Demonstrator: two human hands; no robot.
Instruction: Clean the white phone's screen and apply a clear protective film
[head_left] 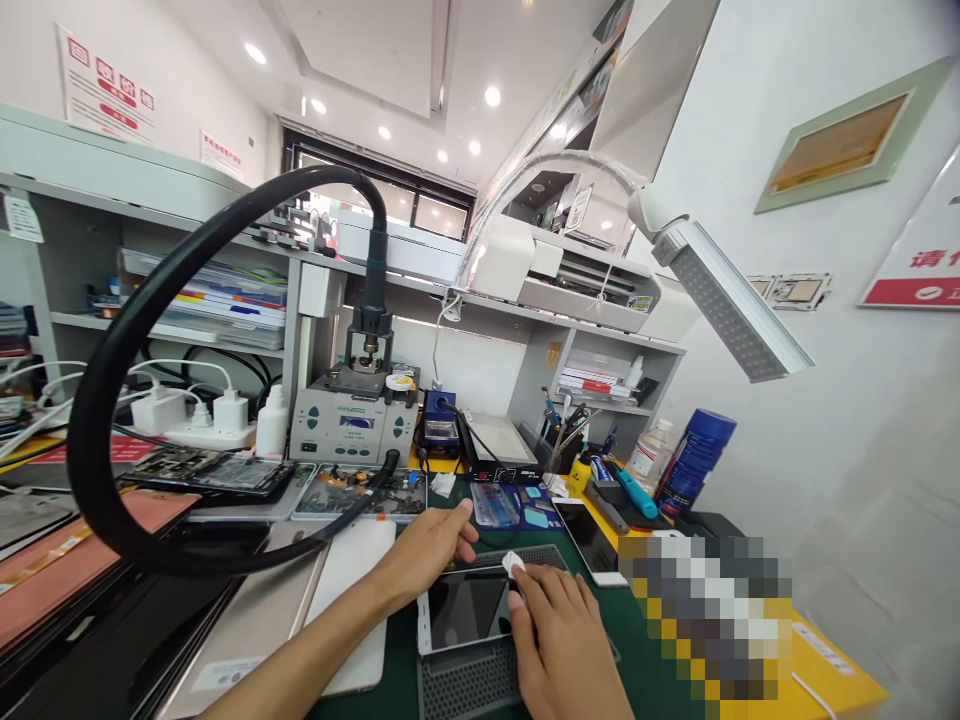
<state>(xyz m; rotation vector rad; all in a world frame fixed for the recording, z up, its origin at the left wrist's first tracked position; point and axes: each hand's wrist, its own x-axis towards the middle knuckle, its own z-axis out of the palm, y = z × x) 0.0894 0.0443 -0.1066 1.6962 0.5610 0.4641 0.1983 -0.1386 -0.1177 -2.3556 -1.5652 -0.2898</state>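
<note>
A white-framed device with a dark glass screen (465, 610), a tablet or large phone, lies on a grey perforated mat (472, 685). Just above its upper left edge hovers my left hand (439, 540), loosely curled with the thumb apart from the fingers; nothing shows in it. On the device's right side rests my right hand (566, 630), closed on a crumpled white wipe (513, 563) pinched near the fingertips. The right end of the screen is hidden under this hand.
A thick black hose (97, 420) loops in front of a grey soldering station (356, 425) on the left. Another white phone (591, 540) lies right of the mat. A blue can (697, 455) and a clear bottle (651, 450) stand behind. Overhead hangs an LED lamp (731, 300).
</note>
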